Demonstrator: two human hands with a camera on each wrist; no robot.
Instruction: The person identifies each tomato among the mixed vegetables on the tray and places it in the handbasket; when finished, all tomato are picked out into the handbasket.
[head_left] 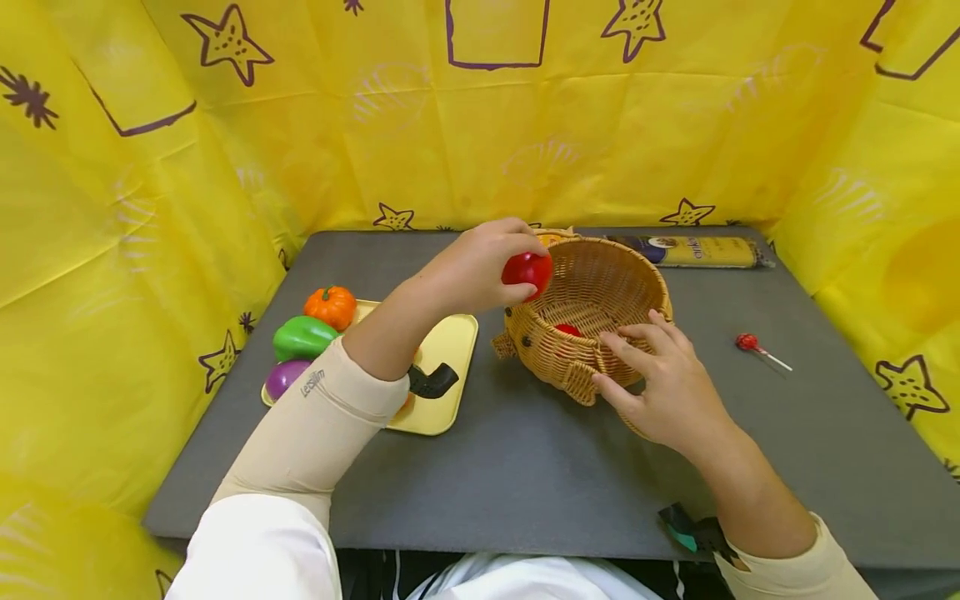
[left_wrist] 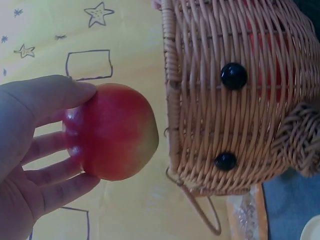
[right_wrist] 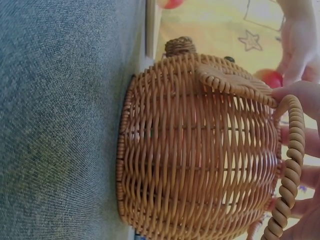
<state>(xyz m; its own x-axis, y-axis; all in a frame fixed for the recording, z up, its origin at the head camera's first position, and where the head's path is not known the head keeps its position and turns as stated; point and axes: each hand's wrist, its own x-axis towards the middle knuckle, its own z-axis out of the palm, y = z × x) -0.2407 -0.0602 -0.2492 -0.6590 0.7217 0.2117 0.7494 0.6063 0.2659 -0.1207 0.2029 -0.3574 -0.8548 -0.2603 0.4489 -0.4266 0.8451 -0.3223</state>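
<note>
My left hand (head_left: 487,262) holds a red, apple-like toy fruit (left_wrist: 112,132) between thumb and fingertips; one end of it is yellowish. In the head view the fruit is at the left side of the rim of a wicker basket (head_left: 551,358). The basket has black button eyes, a woven snout, ears and a twisted handle (right_wrist: 290,185). Another red piece (head_left: 567,330) lies inside, mostly hidden by the near wall. At the near right rim my right hand (head_left: 667,392) grips the basket, with the thumb outside and the fingers over the edge.
On the left a cream tray (head_left: 457,358) carries a toy pumpkin (head_left: 331,307), a green pepper (head_left: 305,338) and a purple vegetable (head_left: 285,377), partly behind my left arm. A yellow packet (head_left: 705,252) lies behind the basket; a red lollipop (head_left: 747,342) is to its right.
</note>
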